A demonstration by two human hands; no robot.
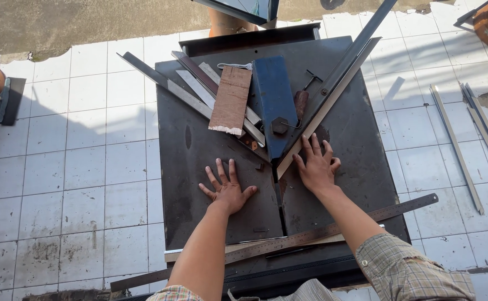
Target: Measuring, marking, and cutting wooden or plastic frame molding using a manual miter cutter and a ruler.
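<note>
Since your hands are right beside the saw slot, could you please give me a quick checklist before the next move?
1. Left hand flat on the table, left of the slot: ok.
2. Right hand clear of the slot: ok, though close; its fingers touch the metal bar.
3. Bar held against the right fence: cannot tell.
4. Table free of clutter: not ok; a cardboard piece and bars lie on it.
5. Ruler out of the way: not ok; it crosses the slot under the forearms.

The single head camera is looking almost straight down from above the person's shoulders, sitting close over the dark metal worktable [199, 167], facing forward across it toward the white tiled floor [77, 167]; both forearms are entering from the bottom edge.
</note>
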